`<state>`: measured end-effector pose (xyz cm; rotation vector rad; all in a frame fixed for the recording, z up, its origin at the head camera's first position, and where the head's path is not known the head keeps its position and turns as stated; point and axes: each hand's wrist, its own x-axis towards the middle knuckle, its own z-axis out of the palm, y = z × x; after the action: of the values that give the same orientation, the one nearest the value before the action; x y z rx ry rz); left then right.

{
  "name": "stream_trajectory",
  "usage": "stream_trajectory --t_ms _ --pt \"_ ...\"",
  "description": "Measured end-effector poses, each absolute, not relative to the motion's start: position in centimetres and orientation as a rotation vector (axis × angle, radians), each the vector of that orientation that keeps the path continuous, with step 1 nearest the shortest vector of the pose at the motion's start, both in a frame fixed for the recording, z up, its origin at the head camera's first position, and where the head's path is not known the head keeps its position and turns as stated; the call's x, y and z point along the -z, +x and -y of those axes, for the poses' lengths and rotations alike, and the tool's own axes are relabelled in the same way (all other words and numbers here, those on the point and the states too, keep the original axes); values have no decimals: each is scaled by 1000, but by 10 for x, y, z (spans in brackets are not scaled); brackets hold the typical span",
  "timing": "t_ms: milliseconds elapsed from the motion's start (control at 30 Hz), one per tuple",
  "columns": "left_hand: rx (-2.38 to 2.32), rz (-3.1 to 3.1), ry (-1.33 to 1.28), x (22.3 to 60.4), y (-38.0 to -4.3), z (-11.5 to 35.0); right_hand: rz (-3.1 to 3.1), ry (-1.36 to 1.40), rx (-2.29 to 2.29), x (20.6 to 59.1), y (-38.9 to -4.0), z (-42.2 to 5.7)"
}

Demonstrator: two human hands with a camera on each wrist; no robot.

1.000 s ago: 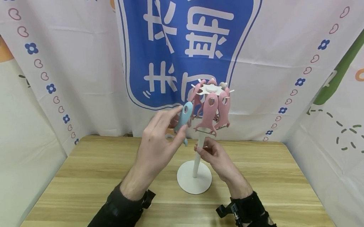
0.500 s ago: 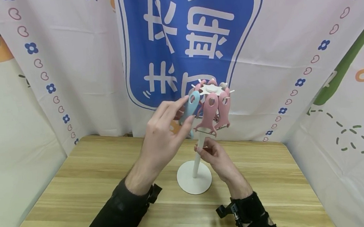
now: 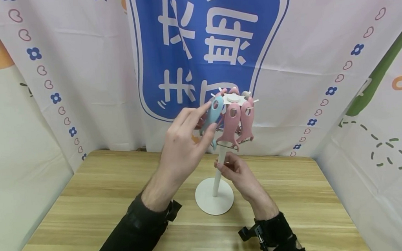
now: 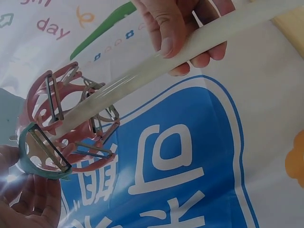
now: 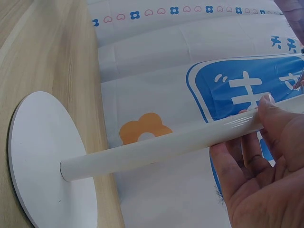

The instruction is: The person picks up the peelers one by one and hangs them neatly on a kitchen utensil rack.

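My left hand (image 3: 182, 142) pinches a light blue peeler (image 3: 214, 110) by its handle, at the left side of a white stand's top. In the left wrist view the blue peeler (image 4: 29, 164) shows its metal blade, close beside the pink ones. Several pink peelers (image 3: 232, 123) hang from the prongs of the white rack top (image 3: 233, 98). My right hand (image 3: 239, 177) grips the white pole below them; in the right wrist view its thumb and fingers wrap the pole (image 5: 190, 137). Whether the blue peeler's hole is on a prong, I cannot tell.
The stand's round white base (image 3: 207, 200) rests on a wooden table (image 3: 122, 210). Behind the table hangs a printed white cloth (image 3: 105, 81) with a blue panel, close to the rack. More printed cloth (image 3: 378, 166) borders the right side.
My left hand has moved right and up, bringing the blue peeler from beside the rack against its left side. The right hand stays on the pole.
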<state>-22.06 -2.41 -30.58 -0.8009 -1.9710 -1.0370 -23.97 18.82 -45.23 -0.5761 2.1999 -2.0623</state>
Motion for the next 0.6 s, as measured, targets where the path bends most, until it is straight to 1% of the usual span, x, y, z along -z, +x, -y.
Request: stream_trajectory --t_ms 600 --pt "1052 2037 -786 316 -225 22 -2221 -583 2047 451 -240 -188"
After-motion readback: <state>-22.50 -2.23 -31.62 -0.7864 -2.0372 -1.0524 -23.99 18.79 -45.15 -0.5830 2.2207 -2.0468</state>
